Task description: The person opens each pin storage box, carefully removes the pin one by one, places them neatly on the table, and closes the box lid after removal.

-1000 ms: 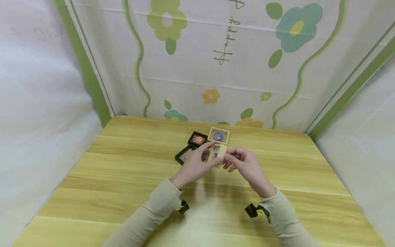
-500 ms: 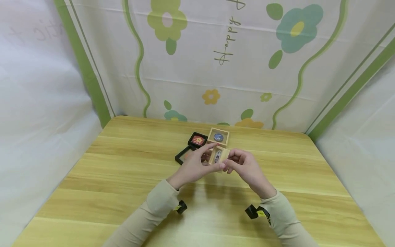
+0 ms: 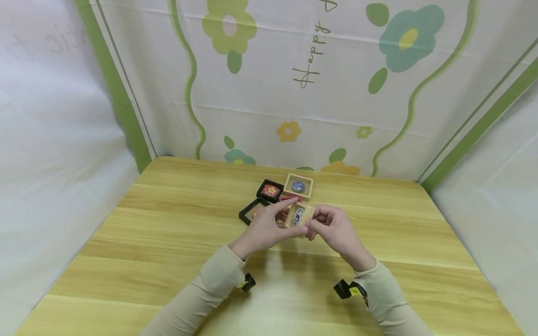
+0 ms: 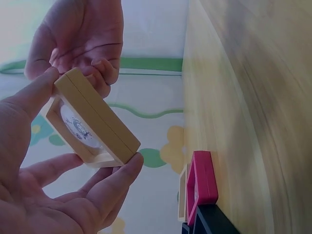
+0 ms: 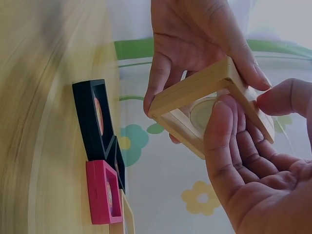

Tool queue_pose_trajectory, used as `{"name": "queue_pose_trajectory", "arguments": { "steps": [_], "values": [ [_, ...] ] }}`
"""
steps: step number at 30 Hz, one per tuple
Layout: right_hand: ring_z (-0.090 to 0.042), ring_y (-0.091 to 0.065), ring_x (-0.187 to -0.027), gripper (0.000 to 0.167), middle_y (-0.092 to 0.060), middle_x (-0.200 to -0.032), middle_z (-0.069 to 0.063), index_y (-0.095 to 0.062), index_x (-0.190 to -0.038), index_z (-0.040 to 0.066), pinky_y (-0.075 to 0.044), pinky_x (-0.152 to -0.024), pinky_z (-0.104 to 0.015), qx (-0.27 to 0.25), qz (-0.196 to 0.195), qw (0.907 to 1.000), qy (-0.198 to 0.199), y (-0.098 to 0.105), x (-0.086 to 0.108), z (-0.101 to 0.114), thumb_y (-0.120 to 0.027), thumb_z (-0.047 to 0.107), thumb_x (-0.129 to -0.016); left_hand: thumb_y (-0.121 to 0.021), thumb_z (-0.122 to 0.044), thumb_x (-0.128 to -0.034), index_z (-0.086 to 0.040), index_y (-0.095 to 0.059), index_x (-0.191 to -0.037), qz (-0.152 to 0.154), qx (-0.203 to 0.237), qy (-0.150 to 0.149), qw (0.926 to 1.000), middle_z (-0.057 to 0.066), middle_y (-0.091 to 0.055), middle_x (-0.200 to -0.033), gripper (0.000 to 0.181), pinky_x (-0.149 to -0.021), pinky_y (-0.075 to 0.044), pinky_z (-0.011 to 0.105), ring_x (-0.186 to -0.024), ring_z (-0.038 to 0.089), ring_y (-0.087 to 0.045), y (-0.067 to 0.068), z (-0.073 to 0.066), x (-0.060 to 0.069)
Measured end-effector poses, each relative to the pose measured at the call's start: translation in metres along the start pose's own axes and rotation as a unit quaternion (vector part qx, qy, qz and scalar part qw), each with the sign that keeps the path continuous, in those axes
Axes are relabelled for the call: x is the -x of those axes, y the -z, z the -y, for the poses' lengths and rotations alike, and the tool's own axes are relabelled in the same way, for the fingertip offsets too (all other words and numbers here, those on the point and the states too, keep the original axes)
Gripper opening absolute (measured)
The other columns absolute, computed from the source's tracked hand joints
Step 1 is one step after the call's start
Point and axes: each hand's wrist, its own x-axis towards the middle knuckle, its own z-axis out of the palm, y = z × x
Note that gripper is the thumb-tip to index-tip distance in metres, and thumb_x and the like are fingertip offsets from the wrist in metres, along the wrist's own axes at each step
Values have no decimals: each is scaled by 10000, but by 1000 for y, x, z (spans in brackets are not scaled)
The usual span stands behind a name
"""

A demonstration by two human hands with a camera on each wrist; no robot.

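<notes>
Left hand [image 3: 265, 227] clamps wooden frame [image 4: 100, 117] near and far, keeping its disc [image 4: 79, 127] visible, we reckon. Right hand [image 3: 341, 234] pinches its right side

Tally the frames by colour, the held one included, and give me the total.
Wood-coloured frames: 2
Black frames: 2
Pink frame: 1
Total: 5
</notes>
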Motion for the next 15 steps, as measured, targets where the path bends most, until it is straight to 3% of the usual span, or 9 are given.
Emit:
{"name": "queue_pose_trajectory", "arguments": {
  "steps": [7,15],
  "values": [
    [-291,-651,-624,45,-682,-723,-138,-629,-826,-28,-545,-626,-346,44,-158,9997,-183,-3,0,0,-607,-19,-864,-808,-440,-806,-146,-464,-1476,-78,-400,-97,9991,-29,-638,-1072,808,-693,-538,246,-943,187,-611,-2,-2,2],
    [-288,-644,-595,68,-671,-690,-145,-613,-792,-15,-542,-587,-337,94,-280,9993,-223,-6,0,0,-580,-65,-825,-811,-400,-817,-95,-458,-1470,-202,-570,-315,9977,13,-649,-1061,802,-614,-522,248,-875,200,-613,-3,-5,4]
  ]
}}
